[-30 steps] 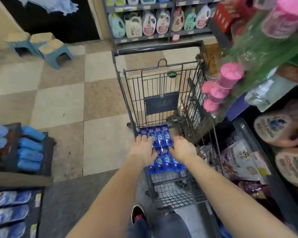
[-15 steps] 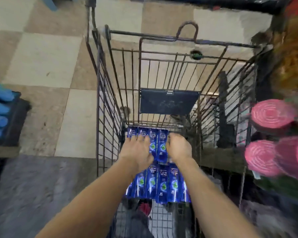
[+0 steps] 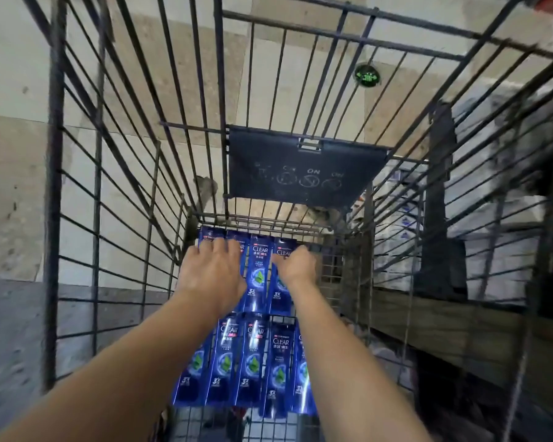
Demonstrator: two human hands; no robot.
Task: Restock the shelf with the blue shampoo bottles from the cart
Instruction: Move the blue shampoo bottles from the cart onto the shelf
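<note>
Hands reach deep into a wire shopping cart (image 3: 125, 186), likely to gather stock for the shelf; left hand (image 3: 213, 275) lies with fingers (image 3: 222, 248) spread flat across two blue shampoo bottles (image 3: 258, 269) of the far row; right hand (image 3: 297, 267) has fingers (image 3: 300, 252) bent over the top end of the bottle at that row's right, though whether they grip it I cannot tell. Bottles lie flat, labels up, on the cart floor, one row under the fingers and a second row (image 3: 253, 362) nearer the wrists, probably so none can topple. Labels read CLEAR and 3X; smaller script is too fine to read. Beyond the fingers, a dark seat flap (image 3: 304, 167) shows a faint ON.
</note>
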